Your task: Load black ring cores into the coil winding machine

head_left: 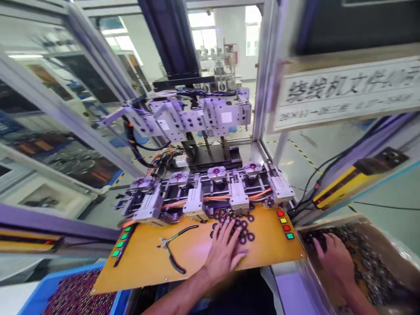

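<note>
My left hand (223, 251) lies over a loose pile of small black rings (243, 234) on the yellow board (138, 258). Its fingers are spread and touch the rings. Off to the right, my right hand (337, 262) reaches into a cardboard box (364, 223) of similar rings. Its thumb and fingers are curled around a few dark rings (318, 238), partly hidden by the hand. A pair of cutting pliers (169, 251) with black handles rests spread apart on the board, left of my left hand.
Behind the board stands a winding machine with several round fixtures (216, 173), each bearing a red-and-dark part. Coloured buttons (284, 223) line the board's sides. A blue bin (39, 288) of small reddish parts stands at lower left. Yellow sensor bars (337, 183) flank the station.
</note>
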`<action>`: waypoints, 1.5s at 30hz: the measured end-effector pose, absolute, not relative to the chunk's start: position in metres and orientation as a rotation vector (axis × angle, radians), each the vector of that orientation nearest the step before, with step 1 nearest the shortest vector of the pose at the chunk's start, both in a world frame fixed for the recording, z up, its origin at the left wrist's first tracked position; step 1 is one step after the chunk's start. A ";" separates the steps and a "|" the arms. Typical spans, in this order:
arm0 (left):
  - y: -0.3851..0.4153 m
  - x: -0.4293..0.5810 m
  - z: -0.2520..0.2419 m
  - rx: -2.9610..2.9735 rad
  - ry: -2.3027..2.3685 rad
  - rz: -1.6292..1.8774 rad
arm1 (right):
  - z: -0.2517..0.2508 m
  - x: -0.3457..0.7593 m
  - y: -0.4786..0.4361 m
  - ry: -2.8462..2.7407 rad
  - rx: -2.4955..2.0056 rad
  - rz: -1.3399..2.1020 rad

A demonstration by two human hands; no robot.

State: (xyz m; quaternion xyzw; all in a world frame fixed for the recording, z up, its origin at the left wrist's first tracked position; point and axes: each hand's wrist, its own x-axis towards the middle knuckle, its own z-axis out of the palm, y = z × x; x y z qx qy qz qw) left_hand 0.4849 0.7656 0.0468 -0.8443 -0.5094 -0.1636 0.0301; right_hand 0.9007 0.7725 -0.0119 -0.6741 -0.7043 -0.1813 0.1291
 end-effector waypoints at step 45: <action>0.777 0.467 0.048 -2.698 -1.819 -0.567 | 0.064 0.690 0.804 -2.613 -1.180 0.086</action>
